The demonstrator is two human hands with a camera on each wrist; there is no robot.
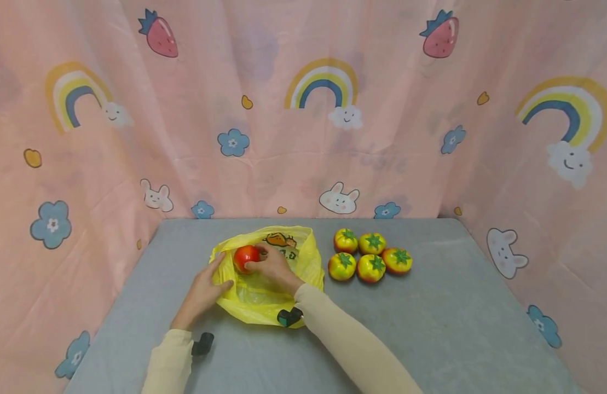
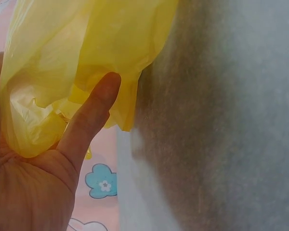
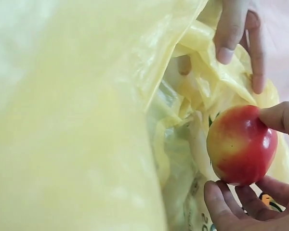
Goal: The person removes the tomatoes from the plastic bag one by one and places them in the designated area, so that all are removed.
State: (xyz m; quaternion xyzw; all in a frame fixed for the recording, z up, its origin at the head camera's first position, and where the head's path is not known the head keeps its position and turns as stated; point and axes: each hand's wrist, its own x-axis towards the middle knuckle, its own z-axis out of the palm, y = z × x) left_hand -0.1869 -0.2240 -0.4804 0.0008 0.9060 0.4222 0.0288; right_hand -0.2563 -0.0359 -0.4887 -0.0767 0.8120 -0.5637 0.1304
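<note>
My right hand (image 1: 275, 267) holds a round, glossy red-and-yellow toy fruit (image 3: 243, 145) between thumb and fingertips. It is over the mouth of a yellow plastic bag (image 1: 310, 262), which lies spread on the table with a printed picture showing inside. My left hand (image 1: 204, 287) is at the bag's left rim, its thumb stretched out apart from the fingers. In the left wrist view the left thumb (image 2: 89, 115) lies along the yellow plastic, and part of that hand is cut off by the frame.
Right of the bag several yellow-and-red toy fruits (image 1: 370, 268) with green leafy tops sit grouped on the grey table (image 1: 456, 323). A pink patterned curtain (image 1: 278, 180) hangs behind and along both sides.
</note>
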